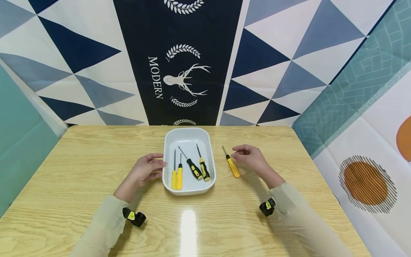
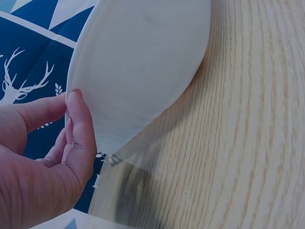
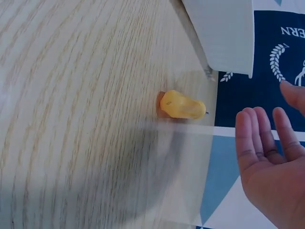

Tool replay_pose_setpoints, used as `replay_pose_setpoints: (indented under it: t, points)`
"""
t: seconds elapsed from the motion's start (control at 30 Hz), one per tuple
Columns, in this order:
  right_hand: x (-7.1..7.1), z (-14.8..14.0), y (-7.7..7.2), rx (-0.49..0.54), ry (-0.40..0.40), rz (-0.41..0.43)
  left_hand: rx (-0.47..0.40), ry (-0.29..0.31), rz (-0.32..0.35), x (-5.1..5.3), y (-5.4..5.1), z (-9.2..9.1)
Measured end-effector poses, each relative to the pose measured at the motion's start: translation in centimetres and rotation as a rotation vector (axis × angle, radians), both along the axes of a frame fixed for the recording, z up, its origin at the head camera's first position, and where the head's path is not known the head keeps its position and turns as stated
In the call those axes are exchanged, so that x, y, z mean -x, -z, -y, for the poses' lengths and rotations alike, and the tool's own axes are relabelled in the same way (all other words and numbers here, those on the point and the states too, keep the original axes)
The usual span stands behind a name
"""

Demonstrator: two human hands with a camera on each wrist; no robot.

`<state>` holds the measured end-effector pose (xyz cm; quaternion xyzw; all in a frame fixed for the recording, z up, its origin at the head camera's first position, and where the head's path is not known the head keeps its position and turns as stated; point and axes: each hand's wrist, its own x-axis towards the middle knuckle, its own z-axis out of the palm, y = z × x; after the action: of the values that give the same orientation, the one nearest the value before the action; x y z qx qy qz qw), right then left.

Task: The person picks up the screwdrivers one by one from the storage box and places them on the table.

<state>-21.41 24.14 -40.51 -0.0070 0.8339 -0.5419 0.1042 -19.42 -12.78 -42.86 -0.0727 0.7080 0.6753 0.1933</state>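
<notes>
At the left side of a white plastic tray (image 1: 189, 134), my left hand (image 1: 149, 168) holds the rim. The left wrist view shows fingers of the left hand (image 2: 57, 157) against the tray's outer wall (image 2: 143, 57), with another digit reaching the rim. Inside the tray lie two yellow-handled screwdrivers (image 1: 179, 177) and two black-and-yellow ones (image 1: 194, 169). A further yellow screwdriver (image 1: 233, 168) lies on the table right of the tray. Beside it hovers my right hand (image 1: 250, 159), its fingers loosely bent and apart from the screwdriver (image 3: 183, 105) in the right wrist view.
The wooden table (image 1: 96, 171) runs back to a patterned cloth wall (image 1: 192, 35). A wrist camera sits on each sleeve, the left camera (image 1: 134, 217) and the right camera (image 1: 267, 207).
</notes>
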Motion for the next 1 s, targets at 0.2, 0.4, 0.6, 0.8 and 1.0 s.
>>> replay_pose_setpoints:
  t: [0.2, 0.4, 0.6, 0.8, 1.0]
  points:
    - [0.0, 0.3, -0.5, 0.012, 0.007, -0.023, -0.002, 0.001, 0.003, 0.0, -0.1, 0.0]
    - [-0.4, 0.8, -1.1, 0.033, -0.034, -0.045, 0.005, -0.004, 0.007, 0.0, 0.0, 0.0]
    - [-0.6, 1.2, -1.5, 0.048, -0.081, -0.070, 0.011, -0.009, 0.013, 0.1, 0.0, 0.0]
    - [-0.8, 1.3, -1.7, 0.053, -0.124, -0.076, 0.004, -0.005, 0.016, 0.1, -0.1, 0.0]
    - [-1.1, 1.7, -2.2, 0.045, -0.165, -0.067, 0.002, -0.002, 0.019, 0.0, -0.4, 0.0]
